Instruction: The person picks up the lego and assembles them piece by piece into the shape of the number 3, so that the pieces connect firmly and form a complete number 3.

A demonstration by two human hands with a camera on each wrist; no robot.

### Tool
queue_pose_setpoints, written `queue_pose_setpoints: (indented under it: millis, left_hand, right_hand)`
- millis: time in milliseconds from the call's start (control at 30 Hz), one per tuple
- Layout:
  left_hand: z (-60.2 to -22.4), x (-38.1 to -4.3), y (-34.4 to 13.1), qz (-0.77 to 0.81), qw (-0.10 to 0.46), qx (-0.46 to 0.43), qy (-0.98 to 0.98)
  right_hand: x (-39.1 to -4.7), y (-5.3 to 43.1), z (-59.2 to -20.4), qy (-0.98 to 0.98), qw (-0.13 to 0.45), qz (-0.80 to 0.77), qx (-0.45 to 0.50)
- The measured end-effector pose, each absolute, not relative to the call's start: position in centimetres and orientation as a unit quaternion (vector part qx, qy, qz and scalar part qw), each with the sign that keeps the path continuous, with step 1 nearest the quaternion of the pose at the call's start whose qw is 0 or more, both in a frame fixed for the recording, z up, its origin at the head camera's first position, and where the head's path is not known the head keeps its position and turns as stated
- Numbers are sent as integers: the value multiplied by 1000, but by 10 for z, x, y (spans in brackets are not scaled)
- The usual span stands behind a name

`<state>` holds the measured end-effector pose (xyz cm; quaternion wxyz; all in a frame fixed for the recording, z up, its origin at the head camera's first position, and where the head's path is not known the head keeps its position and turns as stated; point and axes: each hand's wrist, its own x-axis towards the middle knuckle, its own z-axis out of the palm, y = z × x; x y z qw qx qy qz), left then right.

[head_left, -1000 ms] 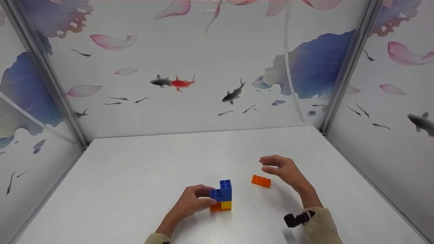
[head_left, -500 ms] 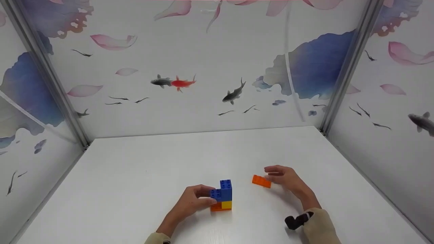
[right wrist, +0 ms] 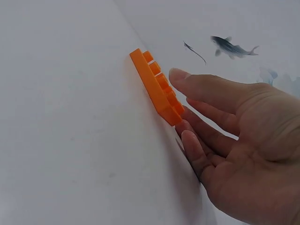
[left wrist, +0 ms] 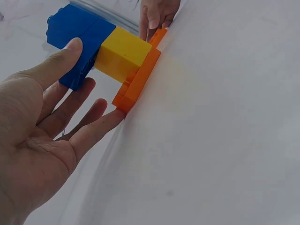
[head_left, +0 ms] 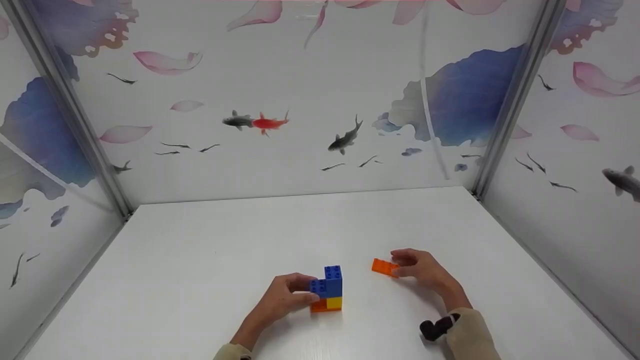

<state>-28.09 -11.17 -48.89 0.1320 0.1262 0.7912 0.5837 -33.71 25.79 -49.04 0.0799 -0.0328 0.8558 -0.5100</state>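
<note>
My left hand (head_left: 285,296) grips a small stack of toy building bricks at its left side. At its bottom is a flat orange brick (left wrist: 140,79), with a yellow brick (head_left: 334,302) on it. Blue bricks (head_left: 333,286) form a stepped top, taller at the right. In the left wrist view the thumb presses the blue part, with fingers on its other side. My right hand (head_left: 422,269) is at the right end of a loose flat orange brick (right wrist: 154,86) with studs. Its fingers are loosely bent around that end; a small gap shows between thumb and studs.
The white tabletop (head_left: 225,240) carries the stack and the loose brick, a short distance apart. Printed panels (head_left: 300,165) with fish and petals stand at the back and both sides. A black device (head_left: 436,327) is strapped at the right sleeve.
My right hand has come down and nearer to the loose orange brick, its thumb and fingers now around the right end. The left hand and the stack have stayed in place.
</note>
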Motion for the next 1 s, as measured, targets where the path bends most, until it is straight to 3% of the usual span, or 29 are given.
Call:
queue_pose_setpoints:
  millis: [400, 700, 1000]
  left_hand:
    - [-490, -280, -110, 587, 125, 137, 788]
    - [-488, -279, -111, 586, 126, 136, 789]
    - [-487, -279, -111, 581, 126, 134, 793]
  right_hand:
    - [-334, 250, -491, 897, 46, -437, -44]
    - [-334, 245, -481, 883, 45, -465, -30]
    - [-335, 239, -464, 880, 6, -471, -58]
